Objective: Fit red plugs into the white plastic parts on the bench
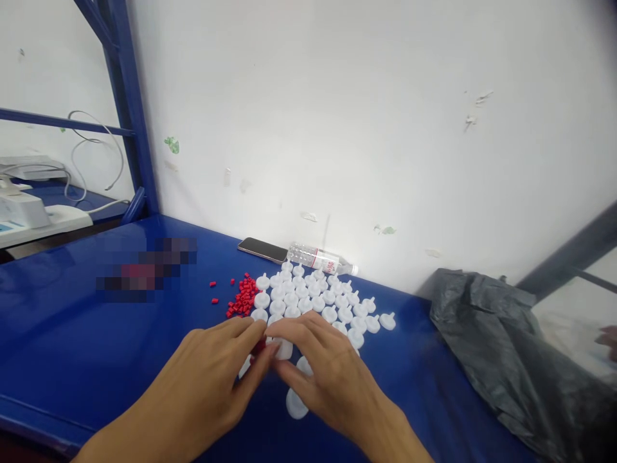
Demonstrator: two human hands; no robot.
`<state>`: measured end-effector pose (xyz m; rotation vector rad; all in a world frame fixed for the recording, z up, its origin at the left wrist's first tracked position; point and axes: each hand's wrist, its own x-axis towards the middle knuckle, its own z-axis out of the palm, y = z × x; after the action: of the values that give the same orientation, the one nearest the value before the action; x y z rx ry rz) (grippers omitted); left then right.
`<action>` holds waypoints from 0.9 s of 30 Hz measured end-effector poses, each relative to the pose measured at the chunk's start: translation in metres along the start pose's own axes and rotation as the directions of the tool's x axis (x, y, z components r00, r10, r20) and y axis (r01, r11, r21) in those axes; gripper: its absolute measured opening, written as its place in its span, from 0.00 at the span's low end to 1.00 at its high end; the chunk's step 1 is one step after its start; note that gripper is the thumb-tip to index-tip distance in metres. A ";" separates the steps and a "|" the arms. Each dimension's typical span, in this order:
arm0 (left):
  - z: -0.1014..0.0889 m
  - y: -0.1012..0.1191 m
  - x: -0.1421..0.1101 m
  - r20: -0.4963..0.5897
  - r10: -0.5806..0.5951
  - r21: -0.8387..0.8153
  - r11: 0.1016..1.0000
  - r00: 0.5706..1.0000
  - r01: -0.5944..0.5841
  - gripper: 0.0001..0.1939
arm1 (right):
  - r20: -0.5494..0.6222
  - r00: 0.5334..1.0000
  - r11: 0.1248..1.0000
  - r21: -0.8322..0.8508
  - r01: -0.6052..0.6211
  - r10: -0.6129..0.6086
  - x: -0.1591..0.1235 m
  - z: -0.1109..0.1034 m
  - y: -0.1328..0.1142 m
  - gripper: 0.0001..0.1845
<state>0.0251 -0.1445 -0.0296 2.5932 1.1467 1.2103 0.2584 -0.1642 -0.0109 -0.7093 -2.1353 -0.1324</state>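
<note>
My left hand [219, 360] and my right hand [325, 366] meet over the blue table, fingertips nearly touching. The right hand's thumb and fingers close round a white nozzle cap [283, 349]. In the left hand's pinch, a small red cap [259, 347] shows against that white cap; whether the two are joined is hidden by the fingers. Beyond the hands lie many white nozzle caps [303, 303], most with their thin spouts up. A pile of small red caps [245, 292] sits left of them. Another white cap [295, 404] lies beneath my right hand.
Behind the caps, a phone [263, 249] and a clear plastic bottle [321, 258] lie near the wall. A dark grey plastic bag [486, 341] covers the table's right side. A blurred-out object [144, 270] rests at left. Part of another person's hand [608, 341] appears at the right edge.
</note>
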 end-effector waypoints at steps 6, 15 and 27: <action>-0.020 -0.007 -0.008 0.125 -0.240 -0.315 0.910 0.963 0.268 0.31 | -0.127 0.991 0.981 -0.193 0.008 -0.033 -0.006 -0.012 0.026 0.20; -0.002 -0.048 0.005 0.249 -0.428 0.350 0.876 0.869 0.332 0.18 | -0.062 0.959 0.961 -0.007 -0.278 0.277 0.002 -0.044 0.032 0.06; 0.001 -0.026 -0.020 0.282 -0.197 0.232 0.964 0.939 0.133 0.17 | 0.227 0.953 0.980 -0.022 -0.199 0.199 -0.010 -0.014 0.016 0.14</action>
<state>0.0019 -0.1378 -0.0520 2.6356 1.4541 0.6587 0.2814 -0.1598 -0.0119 -0.9744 -2.2637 0.0619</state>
